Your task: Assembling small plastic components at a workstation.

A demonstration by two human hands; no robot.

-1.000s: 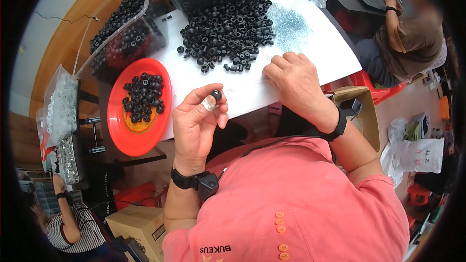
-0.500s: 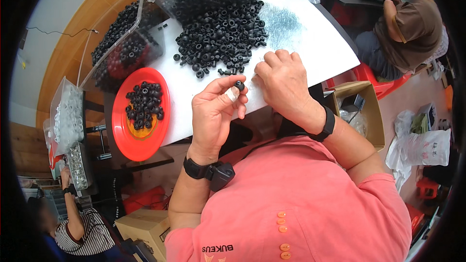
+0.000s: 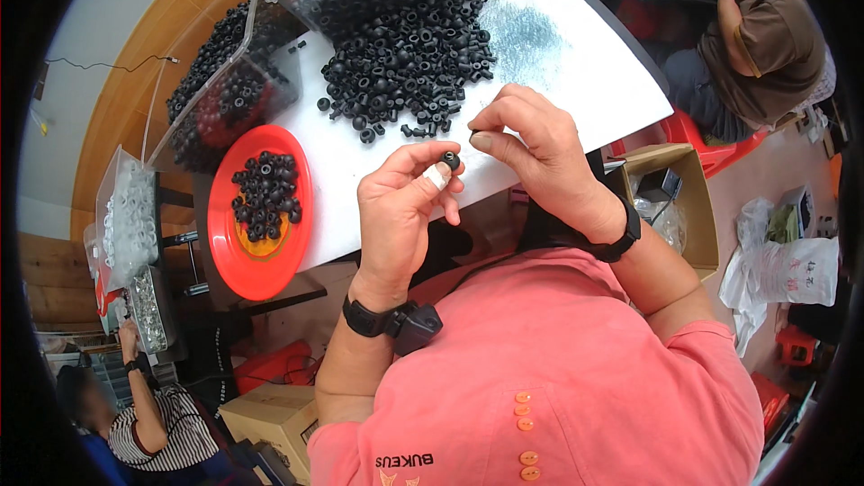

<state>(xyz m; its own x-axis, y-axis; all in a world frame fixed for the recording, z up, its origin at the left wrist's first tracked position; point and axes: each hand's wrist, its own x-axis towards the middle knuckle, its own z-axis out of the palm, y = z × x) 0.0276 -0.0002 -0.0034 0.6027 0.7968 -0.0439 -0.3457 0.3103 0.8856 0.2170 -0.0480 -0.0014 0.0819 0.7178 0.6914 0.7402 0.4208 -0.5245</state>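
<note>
My left hand (image 3: 400, 211) pinches a small round black rubber-like part (image 3: 451, 160) between thumb and index finger, a hollow end facing up. White tape wraps the thumb. Close by on the right, my right hand (image 3: 544, 162) has thumb and index finger pressed together on a tiny dark piece (image 3: 475, 133), mostly hidden by the fingertips. A narrow gap separates the two hands over the white tabletop's near edge. Just beyond them lies a loose heap of black parts (image 3: 396, 63), some ball-shaped, some like short spools.
Left of my hands, a red plate (image 3: 261, 279) carries more black parts. Clear plastic bins (image 3: 238, 81) of black parts stand behind it. An open cardboard box (image 3: 702, 207) is at my right. One person sits far right, another lower left. Plastic bags lie beyond the box.
My right hand has turned and lifted slightly from the tabletop, its pinched fingertips now showing a tiny dark piece. The black part in my left hand has tilted, showing its hollow end.
</note>
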